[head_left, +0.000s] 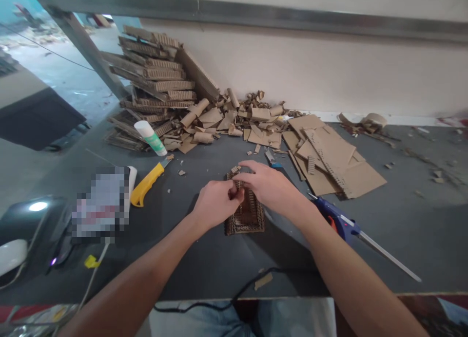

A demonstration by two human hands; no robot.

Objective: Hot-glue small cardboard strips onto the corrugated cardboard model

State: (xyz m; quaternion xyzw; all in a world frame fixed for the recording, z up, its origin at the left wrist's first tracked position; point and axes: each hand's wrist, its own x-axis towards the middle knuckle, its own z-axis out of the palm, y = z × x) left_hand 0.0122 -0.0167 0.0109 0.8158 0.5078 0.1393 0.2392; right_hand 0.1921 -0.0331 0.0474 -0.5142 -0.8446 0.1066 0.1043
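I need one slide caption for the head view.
Left hand and right hand over a corrugated cardboard piece, glue gun nearby.

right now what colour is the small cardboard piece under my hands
The cardboard piece is brown with corrugated ridges; the head view shows it.

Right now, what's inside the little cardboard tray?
The cardboard tray shows ridged walls and a brown bottom; the left hand and right hand hide part of its far end.
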